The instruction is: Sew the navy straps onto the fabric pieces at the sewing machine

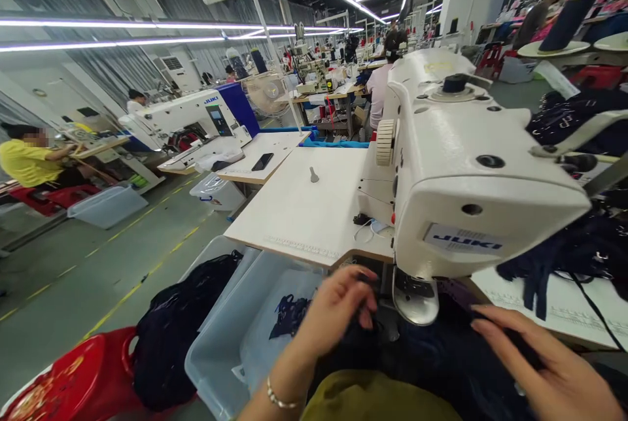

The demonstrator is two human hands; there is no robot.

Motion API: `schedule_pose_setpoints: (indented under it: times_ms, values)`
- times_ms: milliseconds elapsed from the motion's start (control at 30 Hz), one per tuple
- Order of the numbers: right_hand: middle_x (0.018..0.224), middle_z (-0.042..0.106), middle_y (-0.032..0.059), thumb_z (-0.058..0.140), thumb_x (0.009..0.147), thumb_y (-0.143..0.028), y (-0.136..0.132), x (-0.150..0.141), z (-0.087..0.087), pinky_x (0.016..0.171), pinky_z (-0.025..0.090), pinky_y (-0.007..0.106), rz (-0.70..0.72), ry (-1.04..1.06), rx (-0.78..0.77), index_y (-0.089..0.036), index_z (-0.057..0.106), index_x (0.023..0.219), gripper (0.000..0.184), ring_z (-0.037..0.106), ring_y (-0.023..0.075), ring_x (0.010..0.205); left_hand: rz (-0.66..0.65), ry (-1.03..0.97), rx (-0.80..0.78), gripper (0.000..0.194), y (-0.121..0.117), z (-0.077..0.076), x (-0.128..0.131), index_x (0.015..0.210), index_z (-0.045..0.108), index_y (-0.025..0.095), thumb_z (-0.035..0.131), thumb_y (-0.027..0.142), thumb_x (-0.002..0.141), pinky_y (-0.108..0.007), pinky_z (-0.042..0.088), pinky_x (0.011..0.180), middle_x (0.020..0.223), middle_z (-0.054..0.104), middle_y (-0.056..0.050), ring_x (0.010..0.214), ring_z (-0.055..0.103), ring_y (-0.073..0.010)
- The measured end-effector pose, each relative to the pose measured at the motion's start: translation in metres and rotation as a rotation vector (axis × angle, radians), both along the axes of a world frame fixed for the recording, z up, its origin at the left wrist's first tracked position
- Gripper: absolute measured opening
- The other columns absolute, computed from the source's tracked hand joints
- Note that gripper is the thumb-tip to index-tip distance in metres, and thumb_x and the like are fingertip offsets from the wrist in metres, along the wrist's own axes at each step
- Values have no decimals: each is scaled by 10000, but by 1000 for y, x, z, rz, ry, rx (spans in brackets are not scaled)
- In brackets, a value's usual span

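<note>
A white JUKI sewing machine (490,179) stands in front of me, its head above a mass of dark navy fabric (417,355). Left of its needle area, my left hand (338,303) has its fingers curled in, with a small dark bit at the fingertips that I cannot make out. My right hand (544,359), to the right of the machine head, pinches the navy fabric between thumb and fingers. A rounded shiny guard (416,300) below the head hides the needle. The fabric spreads below both hands and over my lap.
The white table (299,205) carries a small grey metal piece (313,175). A phone (263,161) lies farther back. Below left are a translucent bin (210,355), piled navy fabric (171,329) and a red stool (88,375). More navy pieces (579,238) lie at right.
</note>
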State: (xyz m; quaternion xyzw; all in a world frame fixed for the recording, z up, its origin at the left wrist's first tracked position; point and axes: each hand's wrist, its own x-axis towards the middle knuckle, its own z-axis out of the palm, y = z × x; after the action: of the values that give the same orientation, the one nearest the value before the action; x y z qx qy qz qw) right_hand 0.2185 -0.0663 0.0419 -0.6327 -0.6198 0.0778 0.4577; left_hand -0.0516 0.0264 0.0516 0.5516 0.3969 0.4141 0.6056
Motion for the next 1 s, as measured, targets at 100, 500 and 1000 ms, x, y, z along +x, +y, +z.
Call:
schedule_pose_setpoints:
  times_ms: [100, 500, 1000]
  values:
    - [903, 746, -39, 529, 932, -390, 5, -25, 4, 693, 563, 170, 139, -151, 92, -285, 666, 983, 179, 722, 131, 746, -220, 174, 72, 296, -23, -2, 38, 916, 563, 162, 441, 424, 978, -182, 338, 477, 646, 569, 13, 498, 449, -75]
    - [998, 731, 81, 580, 889, -91, 4, -41, -15, 818, 513, 296, 140, -473, 294, -150, 624, 1156, 277, 699, 183, 850, -197, 812, 1015, 193, -37, -1, 55, 983, 555, 156, 364, 138, 967, -226, 455, 605, 814, 624, -39, 664, 577, -150]
    - [1170, 666, -39, 501, 960, -244, 2, -30, -11, 866, 516, 115, 325, -73, -138, -342, 524, 1249, 307, 673, 94, 1015, -78, 1003, 1229, 75, -42, -6, 52, 919, 525, 200, 477, 145, 936, -297, 372, 475, 656, 559, 40, 531, 540, -147]
